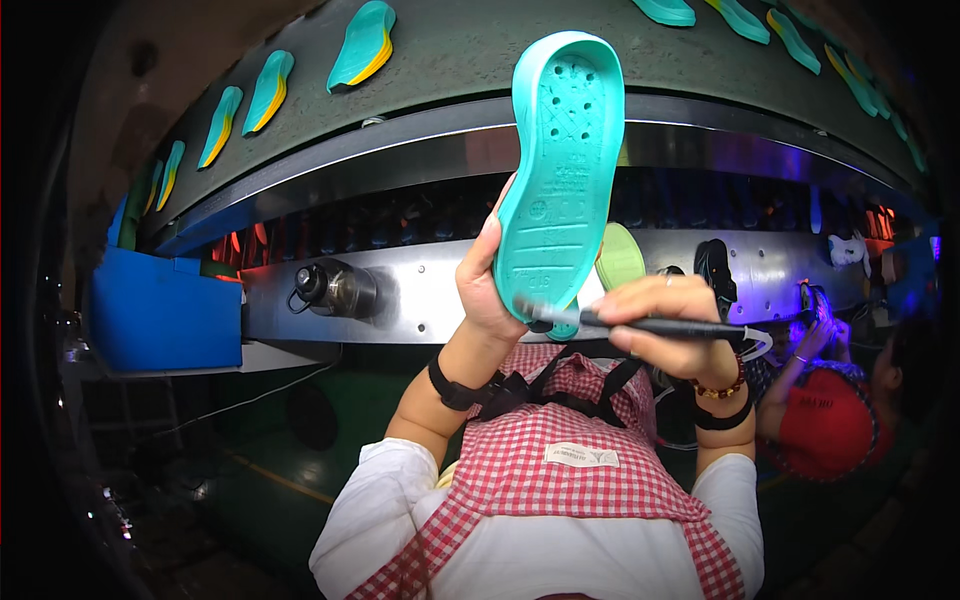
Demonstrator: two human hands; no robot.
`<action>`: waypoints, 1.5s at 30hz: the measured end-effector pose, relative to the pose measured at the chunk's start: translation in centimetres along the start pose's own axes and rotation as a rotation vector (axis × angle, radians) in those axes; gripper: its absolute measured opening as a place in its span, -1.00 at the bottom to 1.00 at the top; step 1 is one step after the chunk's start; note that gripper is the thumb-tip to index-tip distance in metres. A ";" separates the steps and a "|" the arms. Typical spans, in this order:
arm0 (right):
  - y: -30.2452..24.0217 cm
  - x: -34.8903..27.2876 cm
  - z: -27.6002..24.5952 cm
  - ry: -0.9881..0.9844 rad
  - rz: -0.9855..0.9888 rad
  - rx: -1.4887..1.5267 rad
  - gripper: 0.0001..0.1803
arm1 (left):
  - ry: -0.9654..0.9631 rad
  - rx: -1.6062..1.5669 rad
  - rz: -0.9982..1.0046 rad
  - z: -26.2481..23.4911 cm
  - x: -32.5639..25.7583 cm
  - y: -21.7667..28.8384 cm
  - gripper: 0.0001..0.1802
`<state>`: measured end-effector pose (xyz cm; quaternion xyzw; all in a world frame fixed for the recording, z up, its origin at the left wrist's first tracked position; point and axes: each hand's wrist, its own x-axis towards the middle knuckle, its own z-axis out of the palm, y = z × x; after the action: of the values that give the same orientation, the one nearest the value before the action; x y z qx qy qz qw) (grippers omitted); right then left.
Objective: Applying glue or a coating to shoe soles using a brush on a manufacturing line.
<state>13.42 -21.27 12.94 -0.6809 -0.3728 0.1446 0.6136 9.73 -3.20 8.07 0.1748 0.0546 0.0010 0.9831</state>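
Checked red-and-white apron (510,490) closest to camera, white sleeves either side, forearms reaching away from it.

Left hand (482,290): closed on the left edge of the turquoise sole (558,185), near end. Thumb side visible along the edge; remaining fingers hidden behind it, so can't tell their spread.

Right hand (665,315): fingers together, pinched around a pen-like tool (690,328) with dark handle and grey front section. Pale cord (757,343) loops off its right end. Tool points left, tip over the sole's near end. Tip is blurred; can't tell if it touches.

Sole: held up in front of the metal table (420,265), broad face to camera, long axis running near to far. Far end overlaps the view of the belt (440,85). Raised rim all round, recessed floor, cluster of small holes at far end, cross-ribs and molded marks toward near end. Uniform turquoise on the face.

Around it: light green sole (621,257) just right, partly covered. Dark shoe (714,272) farther right on the table. Bottle (352,291) lying left of the left hand. Belt on far side carries turquoise soles with yellow sides (362,45). Blue box (180,315) far left; co-worker in red (825,420) at right.
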 end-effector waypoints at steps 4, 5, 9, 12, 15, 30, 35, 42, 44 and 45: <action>0.0 -0.3 0.1 -0.044 -0.073 -0.015 -0.79 | 0.052 0.040 -0.017 0.5 0.1 0.4 -0.31; -0.1 -0.3 0.4 -0.081 -0.081 -0.042 -0.79 | 0.051 0.040 -0.018 0.1 0.3 0.8 -0.31; -1.2 -1.1 1.2 -0.311 -0.126 -0.004 -0.79 | -0.192 -0.264 -0.273 -1.1 0.9 1.3 -0.32; 0.1 -1.0 -0.6 -0.223 -0.107 -0.074 -0.76 | -0.128 -0.192 -0.498 -1.3 0.7 1.2 -0.50; 1.1 -0.9 -1.4 -0.448 -0.094 -0.070 -0.76 | -0.058 0.101 -0.615 -0.9 0.9 0.5 -0.50; 0.9 -1.7 -4.7 -0.502 -0.051 -0.315 -0.78 | -0.008 0.418 -0.718 -1.0 -0.5 2.0 -0.47; 0.2 -2.2 -5.2 -0.539 -0.011 -0.248 -0.79 | 0.031 0.430 -0.697 -1.2 -0.8 2.6 -0.47; 1.4 -3.2 -5.5 -0.500 0.208 -0.138 -0.74 | -0.011 0.497 -0.594 -1.8 -0.7 3.6 -0.40; 1.6 -3.5 -4.4 -0.365 0.243 0.058 -0.74 | -0.042 0.418 -0.548 -1.9 -0.8 3.5 -0.43; 1.6 -3.6 -3.7 -0.225 0.277 0.248 -0.74 | -0.043 0.417 -0.545 -2.0 -0.7 2.8 -0.43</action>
<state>13.97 -26.37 11.27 -0.6246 -0.3210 0.3475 0.6213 8.84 0.11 7.28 0.3510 0.0776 -0.2765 0.8912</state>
